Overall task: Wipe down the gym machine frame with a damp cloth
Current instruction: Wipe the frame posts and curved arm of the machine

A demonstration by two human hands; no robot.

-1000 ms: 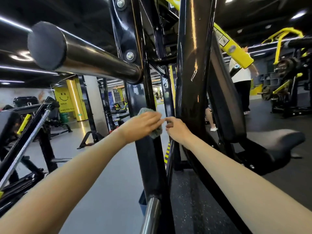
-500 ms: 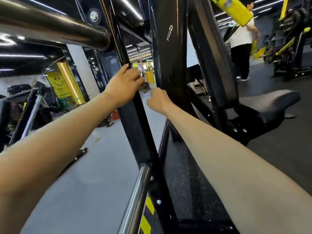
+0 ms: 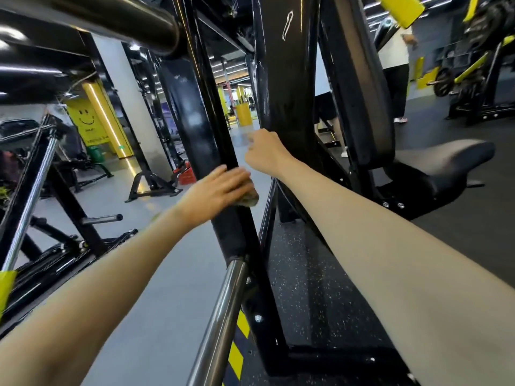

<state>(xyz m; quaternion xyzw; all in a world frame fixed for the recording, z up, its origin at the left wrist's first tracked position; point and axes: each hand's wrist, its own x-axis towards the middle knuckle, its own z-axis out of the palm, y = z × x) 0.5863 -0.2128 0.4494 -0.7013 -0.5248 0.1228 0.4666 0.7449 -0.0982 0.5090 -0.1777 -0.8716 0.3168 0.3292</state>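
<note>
Chrome bar: a polished round steel bar (image 3: 223,302) is seen nearest, rising from the bottom edge into the foot of the post; yellow-and-black hazard stripes (image 3: 237,355) lie just beside it.
Left hand: the left hand (image 3: 216,189) is laid on the post with fingers nearly straight, not clenched, and the cloth is pressed flat under it.
Cloth: a crumpled grey-green damp cloth (image 3: 250,198) is trapped between palm and post; only its right edge is shown past the fingers.
Frame post: the narrow glossy black steel post (image 3: 206,135) is set nearly upright, its top leaning left.
Key relation: the post's long axis runs above and below the cloth, so a stroke along it is judged next; the left hand is the nearer, and the only one on the cloth.
Right hand: the right hand (image 3: 264,153) is held just beyond and to the right, fingers curled in, nothing seen in them; contact with the wide black upright (image 3: 284,93) cannot be told.
Obstruction: downward travel is judged to be stopped by the matte black sleeve (image 3: 234,235) above the chrome bar, upward travel by the thick black cross tube (image 3: 111,20).
Beyond: a black padded seat (image 3: 446,160) is seen at right; a person in a white top (image 3: 395,51) stands well apart, blurred.
</note>
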